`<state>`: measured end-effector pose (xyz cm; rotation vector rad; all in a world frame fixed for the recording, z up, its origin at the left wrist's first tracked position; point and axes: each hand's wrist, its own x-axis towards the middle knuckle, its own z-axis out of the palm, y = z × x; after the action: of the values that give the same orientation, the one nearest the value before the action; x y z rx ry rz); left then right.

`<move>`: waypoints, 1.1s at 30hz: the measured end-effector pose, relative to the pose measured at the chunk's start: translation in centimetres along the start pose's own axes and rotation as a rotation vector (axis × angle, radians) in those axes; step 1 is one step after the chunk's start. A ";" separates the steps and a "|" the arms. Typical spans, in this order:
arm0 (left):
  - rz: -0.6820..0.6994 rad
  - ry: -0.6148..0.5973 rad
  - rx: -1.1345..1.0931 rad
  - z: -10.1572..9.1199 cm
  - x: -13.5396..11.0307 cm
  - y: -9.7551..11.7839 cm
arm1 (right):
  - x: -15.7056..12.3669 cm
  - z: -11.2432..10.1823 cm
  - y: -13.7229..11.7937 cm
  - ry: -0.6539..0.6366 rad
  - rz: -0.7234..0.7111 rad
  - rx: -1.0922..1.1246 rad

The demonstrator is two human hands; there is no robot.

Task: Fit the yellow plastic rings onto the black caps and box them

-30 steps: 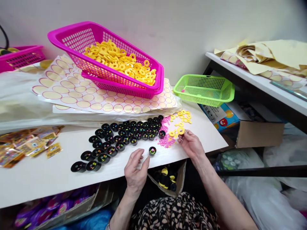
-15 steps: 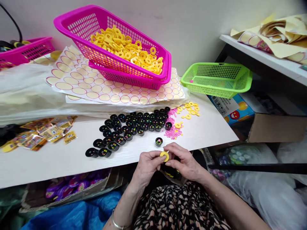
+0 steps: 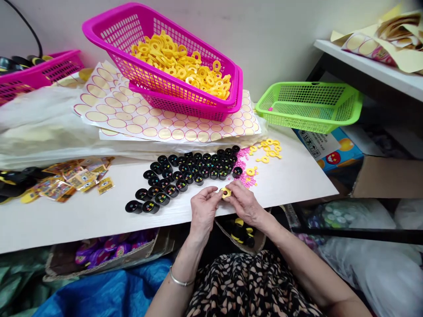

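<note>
Over the near part of the table, my left hand (image 3: 202, 210) and my right hand (image 3: 245, 201) meet at a small yellow ring piece (image 3: 226, 193). Fingertips of both hands pinch it from either side. Its centre looks dark; whether a black cup sits beneath it is hidden by my fingers. To the left stand several small black cups (image 3: 172, 190) in rows, with coloured bits inside. Just beyond my right hand lie a scatter of pink beads (image 3: 246, 179) and a loose yellow ring (image 3: 250, 171). More yellow rings with tabs (image 3: 270, 148) lie farther back.
A magenta basket (image 3: 238, 88) full of yellow rings stands tilted on sticker sheets (image 3: 158, 123). Right of it is a green basket (image 3: 310, 121). Small printed packets (image 3: 82, 180) lie at left. Below the table are an open box of black-and-yellow pieces (image 3: 243, 233) and purple packages (image 3: 105, 248).
Both hands have moved forward over the table with the yellow ring. The single black cup that stood in front of them is now out of sight behind the hands. The view has shifted slightly.
</note>
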<state>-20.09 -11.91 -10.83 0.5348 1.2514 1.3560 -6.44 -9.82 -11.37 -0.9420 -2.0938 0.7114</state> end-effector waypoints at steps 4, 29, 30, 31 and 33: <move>0.022 0.026 0.040 0.2 0.4 -0.4 | 0.1 0.0 0.3 -0.032 0.015 -0.059; 0.097 0.009 0.367 0.0 1.5 -1.7 | 0.9 2.5 -0.5 0.220 0.759 0.781; 0.089 0.022 0.364 0.0 1.5 -1.8 | 0.9 2.5 -0.4 0.219 0.781 0.814; 0.078 0.032 0.356 0.0 1.5 -1.9 | 0.9 2.6 -0.3 0.221 0.807 0.854; 0.064 0.042 0.331 0.0 1.5 -2.1 | 1.0 2.6 -0.2 0.228 0.848 0.922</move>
<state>-19.58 -11.00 -13.18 0.7848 1.5152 1.2234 -9.06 -9.61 -12.38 -1.2246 -0.8791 1.6901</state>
